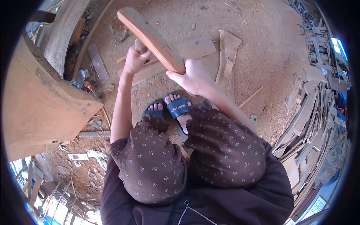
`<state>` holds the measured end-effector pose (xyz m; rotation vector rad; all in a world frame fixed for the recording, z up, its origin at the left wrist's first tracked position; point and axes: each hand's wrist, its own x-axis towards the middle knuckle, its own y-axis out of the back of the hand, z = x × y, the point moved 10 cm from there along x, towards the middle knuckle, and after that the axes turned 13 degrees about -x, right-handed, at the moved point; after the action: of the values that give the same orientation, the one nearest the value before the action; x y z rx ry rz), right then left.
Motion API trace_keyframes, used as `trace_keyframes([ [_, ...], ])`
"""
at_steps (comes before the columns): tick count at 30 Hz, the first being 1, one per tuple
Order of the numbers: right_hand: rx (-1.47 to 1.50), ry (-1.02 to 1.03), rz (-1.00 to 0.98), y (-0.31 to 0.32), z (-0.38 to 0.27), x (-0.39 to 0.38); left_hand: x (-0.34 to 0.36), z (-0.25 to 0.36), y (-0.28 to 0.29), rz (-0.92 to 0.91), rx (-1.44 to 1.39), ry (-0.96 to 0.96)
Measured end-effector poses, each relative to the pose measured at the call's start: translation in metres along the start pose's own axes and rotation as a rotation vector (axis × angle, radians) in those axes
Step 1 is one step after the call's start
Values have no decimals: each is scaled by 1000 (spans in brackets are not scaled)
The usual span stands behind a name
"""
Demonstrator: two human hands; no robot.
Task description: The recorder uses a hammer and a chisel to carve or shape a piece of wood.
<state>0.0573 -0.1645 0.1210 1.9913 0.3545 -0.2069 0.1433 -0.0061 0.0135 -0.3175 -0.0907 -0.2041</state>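
The right hand (pixel 195 77) clasps the near end of a long, reddish-brown, squared wooden beam (pixel 153 41), which slants up and leftward, raised in front of the knees; the left hand (pixel 134 62) is curled around a tan, rounded piece (pixel 140 46) beside the beam's left edge, though whether the two are joined I cannot tell. On the left stands a huge, pale-brown, curved wooden slab (pixel 45 105). Beyond the hands, a broad, flat, light-brown plank (pixel 198 47) lies on the ground, near a tapering, tan board (pixel 227 47). Smaller are the dark blue, open-toed sandals (pixel 178 107) below the hands, then a thin, straight, pale stick (pixel 250 96) on the right
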Motion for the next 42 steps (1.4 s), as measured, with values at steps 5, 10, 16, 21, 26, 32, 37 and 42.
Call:
trace_keyframes([
  [5, 670, 238, 336, 85, -37, -27, -10, 11, 5, -42, 106, 44],
  [10, -5, 0, -92, -11, -7, 5, -2, 4, 9, 11, -3, 17],
  [16, 475, 134, 232, 45, -25, -21, -3, 9, 5, -27, 116, 37],
  [21, 190, 60, 99, 8, -11, 5, 3, 3, 24, 29, 60, -18],
  [26, 461, 196, 113, 28, -33, -14, -1, -5, 15, -6, 64, 23],
  [32, 458, 234, 114, 45, -57, -19, -10, -4, 38, 22, 87, 16],
  [37, -171, 34, -167, 0, -34, -2, -1, 18, 2, -143, 85, -101],
  [42, 508, 168, 119, 59, -50, -19, -9, -1, 25, 19, -8, 27],
])
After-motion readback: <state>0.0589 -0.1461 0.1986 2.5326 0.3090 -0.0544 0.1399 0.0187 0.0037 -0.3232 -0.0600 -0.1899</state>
